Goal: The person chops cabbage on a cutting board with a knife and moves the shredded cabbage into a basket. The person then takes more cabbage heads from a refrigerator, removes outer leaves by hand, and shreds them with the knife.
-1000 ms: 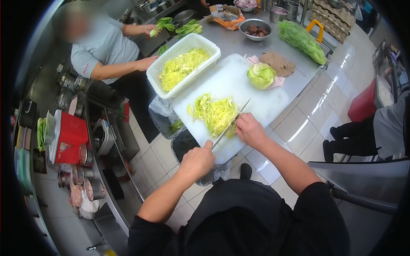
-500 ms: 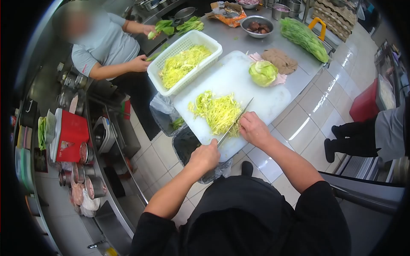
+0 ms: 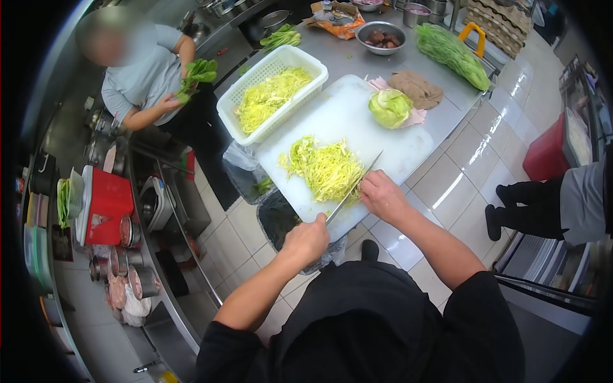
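Looks like a commercial kitchen, going by the steel worktop (image 3: 341, 56), stacked brown egg trays (image 3: 498, 27), metal bowl (image 3: 382, 51) and tiled floor (image 3: 461, 167).

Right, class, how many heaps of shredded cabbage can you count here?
2: one heap on the white cutting board, another heap inside the white basket. Any elsewhere may be hidden.

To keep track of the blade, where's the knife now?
The knife is mid-picture in the head view, over the near side of the board, running from the left hand between the shredded cabbage and right hand.
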Motion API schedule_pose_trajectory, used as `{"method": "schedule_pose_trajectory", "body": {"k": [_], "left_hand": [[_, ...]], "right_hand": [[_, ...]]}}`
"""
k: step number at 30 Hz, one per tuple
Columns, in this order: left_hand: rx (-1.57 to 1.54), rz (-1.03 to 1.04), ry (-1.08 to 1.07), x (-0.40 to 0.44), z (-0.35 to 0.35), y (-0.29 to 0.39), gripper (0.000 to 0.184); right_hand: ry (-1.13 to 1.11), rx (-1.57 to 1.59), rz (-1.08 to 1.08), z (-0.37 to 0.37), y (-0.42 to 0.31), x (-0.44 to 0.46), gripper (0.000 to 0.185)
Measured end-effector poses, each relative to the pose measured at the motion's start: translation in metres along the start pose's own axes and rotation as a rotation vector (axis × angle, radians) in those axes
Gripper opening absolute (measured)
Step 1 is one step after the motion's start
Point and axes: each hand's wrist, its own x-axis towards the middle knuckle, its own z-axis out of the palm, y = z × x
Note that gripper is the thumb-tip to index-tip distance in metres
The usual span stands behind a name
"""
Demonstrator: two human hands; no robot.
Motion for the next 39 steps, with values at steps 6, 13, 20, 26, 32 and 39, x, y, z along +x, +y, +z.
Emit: {"method": "schedule_pose_trajectory", "body": {"k": [6, 13, 20, 26, 32, 39], "left_hand": [[-0.054, 0.078, 0.026, 0.017, -0.009, -0.024, 0.030], [-0.043, 0.124, 0.098, 0.000, 0.002, -0.005, 0.024], [-0.008, 0.096, 0.036, 0.000, 0.002, -0.010, 0.027], [-0.037, 0.050, 0.269, -0.016, -0.039, -0.046, 0.023], [0.226, -0.068, 0.566, 0.016, -0.060, -0.116, 0.022], [0.048, 0.039, 0.322, 0.034, -0.012, -0.104, 0.023]], "right_hand": [[-0.043, -0.026, -0.038, 0.000, 0.004, 0.006, 0.012], [-0.066, -0.068, -0.035, 0.006, 0.006, 0.003, 0.014], [-0.051, -0.027, -0.048, 0.001, 0.010, 0.001, 0.014], [-0.284, -0.020, 0.145, -0.011, 0.008, 0.026, 0.023], [-0.192, -0.070, 0.305, -0.016, -0.008, 0.020, 0.091], [0.076, -0.290, 0.354, 0.068, -0.063, 0.056, 0.090]]}}
